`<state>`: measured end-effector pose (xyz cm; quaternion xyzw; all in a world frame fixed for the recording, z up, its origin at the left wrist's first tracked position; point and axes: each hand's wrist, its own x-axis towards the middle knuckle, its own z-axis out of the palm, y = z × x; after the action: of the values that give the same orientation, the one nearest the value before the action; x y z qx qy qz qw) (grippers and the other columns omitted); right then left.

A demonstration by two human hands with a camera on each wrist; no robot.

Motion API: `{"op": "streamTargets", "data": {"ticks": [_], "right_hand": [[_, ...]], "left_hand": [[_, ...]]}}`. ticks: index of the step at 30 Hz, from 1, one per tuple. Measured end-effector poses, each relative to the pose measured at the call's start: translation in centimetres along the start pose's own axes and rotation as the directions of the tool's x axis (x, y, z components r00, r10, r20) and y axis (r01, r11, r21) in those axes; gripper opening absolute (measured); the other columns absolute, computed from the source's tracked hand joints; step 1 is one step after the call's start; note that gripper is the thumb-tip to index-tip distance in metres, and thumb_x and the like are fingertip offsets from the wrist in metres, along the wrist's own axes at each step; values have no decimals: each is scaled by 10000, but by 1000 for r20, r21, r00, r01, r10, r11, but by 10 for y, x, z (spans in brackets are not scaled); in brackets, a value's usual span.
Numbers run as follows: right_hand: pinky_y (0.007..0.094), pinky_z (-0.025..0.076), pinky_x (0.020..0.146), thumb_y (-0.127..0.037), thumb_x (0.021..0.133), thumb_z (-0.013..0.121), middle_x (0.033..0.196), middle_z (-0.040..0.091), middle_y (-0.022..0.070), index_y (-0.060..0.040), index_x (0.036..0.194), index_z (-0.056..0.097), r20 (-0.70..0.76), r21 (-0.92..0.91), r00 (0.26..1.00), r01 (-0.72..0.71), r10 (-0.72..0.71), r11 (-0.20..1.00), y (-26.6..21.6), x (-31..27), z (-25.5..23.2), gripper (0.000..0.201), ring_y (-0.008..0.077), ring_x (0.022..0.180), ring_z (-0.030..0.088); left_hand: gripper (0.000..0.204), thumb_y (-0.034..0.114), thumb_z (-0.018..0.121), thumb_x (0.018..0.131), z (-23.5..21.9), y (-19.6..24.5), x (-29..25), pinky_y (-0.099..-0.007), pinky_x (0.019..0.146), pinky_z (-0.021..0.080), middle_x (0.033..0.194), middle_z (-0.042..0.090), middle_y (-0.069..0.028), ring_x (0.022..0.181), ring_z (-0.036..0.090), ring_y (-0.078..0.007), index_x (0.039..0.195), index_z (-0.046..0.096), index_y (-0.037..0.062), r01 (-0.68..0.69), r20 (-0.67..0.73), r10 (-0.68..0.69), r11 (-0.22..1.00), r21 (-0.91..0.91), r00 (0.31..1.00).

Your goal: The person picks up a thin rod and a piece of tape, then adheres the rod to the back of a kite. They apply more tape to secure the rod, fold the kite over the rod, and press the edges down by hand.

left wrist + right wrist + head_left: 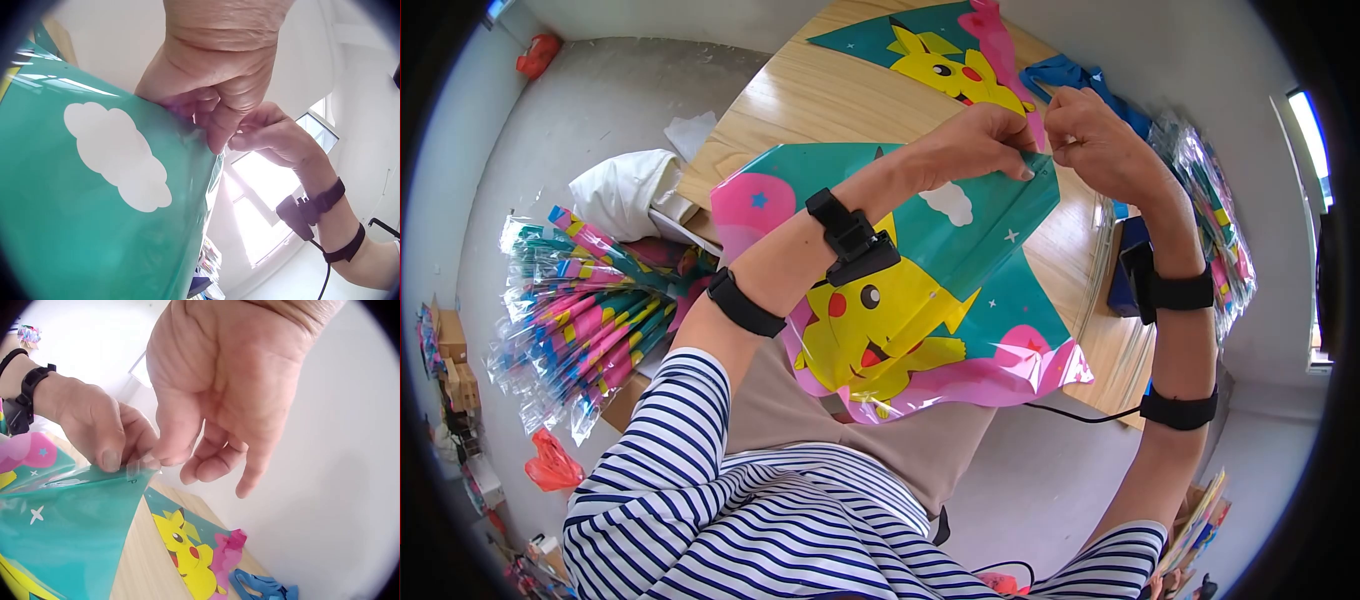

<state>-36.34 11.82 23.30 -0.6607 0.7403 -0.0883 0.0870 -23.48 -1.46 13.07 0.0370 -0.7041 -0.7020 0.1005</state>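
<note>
A shiny green and pink plastic kite [1010, 230] with a yellow cartoon figure hangs in front of the person, its lower part over the lap. The left hand [990, 140] pinches its upper corner between thumb and fingers. Right beside it, the right hand [1100, 145] pinches the very tip with thumb and forefinger, its other fingers loosely bent. At that tip a small clear piece [133, 470] shows in the right wrist view. In the left wrist view, a white cloud print [119, 156] faces the camera below the left hand.
A second printed sheet [940, 65] lies on the wooden table [785, 105], near a blue cloth-like item [1065, 75]. Bundles of wrapped kites [590, 320] stand at the left, and more wrapped bundles [1205, 220] at the right. A black cable [1080, 413] runs to the right arm.
</note>
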Motion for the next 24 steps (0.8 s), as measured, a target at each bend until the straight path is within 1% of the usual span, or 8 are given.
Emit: {"op": "streamTargets", "data": {"ticks": [6, 14, 24], "right_hand": [[381, 412, 791, 48, 788, 560, 930, 510, 132, 6, 770, 601, -40, 18, 999, -3, 4, 1000, 0, 0, 3, 61, 303, 916, 476], [400, 435, 747, 66, 754, 558, 892, 539, 162, 38, 730, 606, -71, 1, 997, 23, -23, 1000, -2, 1, 3, 61, 330, 884, 504], [414, 436, 714, 84, 742, 542, 872, 549, 185, 61, 721, 608, -78, -4, 996, 42, -42, 999, -2, 3, 4, 74, 342, 859, 521]], "left_hand": [[231, 85, 718, 816, 2, 2, -1, -236, 821, 465, 913, 688, -39, 869, 616, -105, 1026, 687, -7, 10, -19, -10, 1000, 12, 1000], [181, 78, 722, 828, 4, 4, 0, -235, 802, 463, 901, 682, -33, 859, 607, -98, 986, 681, -1, 5, -28, -4, 1000, 28, 1000], [199, 57, 729, 795, 3, 0, 1, -234, 796, 467, 884, 686, -39, 840, 617, -104, 978, 681, -4, -21, -6, 21, 1000, -7, 1000]]}}
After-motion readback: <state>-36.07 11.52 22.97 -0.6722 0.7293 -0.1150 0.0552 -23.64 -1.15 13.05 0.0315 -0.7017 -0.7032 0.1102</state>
